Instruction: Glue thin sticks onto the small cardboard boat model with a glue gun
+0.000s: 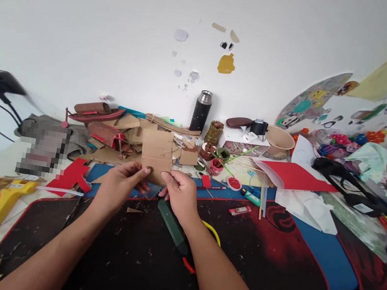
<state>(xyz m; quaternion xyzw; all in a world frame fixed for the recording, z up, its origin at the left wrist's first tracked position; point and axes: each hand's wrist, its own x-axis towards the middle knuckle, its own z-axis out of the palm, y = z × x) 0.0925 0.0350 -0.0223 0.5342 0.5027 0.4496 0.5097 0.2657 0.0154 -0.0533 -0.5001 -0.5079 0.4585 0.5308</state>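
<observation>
A piece of brown cardboard (157, 151) with a crease across it is held upright between both hands. My left hand (126, 179) pinches its lower left corner between thumb and fingers. At the lower right corner, my right hand (178, 190) grips the same piece, thumb in front. Partly under my right hand and forearm lies a dark green tool (172, 224) on the black mat (127, 263). A small cardboard scrap (134, 210) rests on the mat below my left hand.
A yellow glue gun (7, 202) lies at the left. Behind the hands are cardboard scraps (128, 123), a black flask (201, 111), paint pots (215, 166) and a white box (243, 146). Red paper (296, 177) and a black strapped item (354, 188) are on the right.
</observation>
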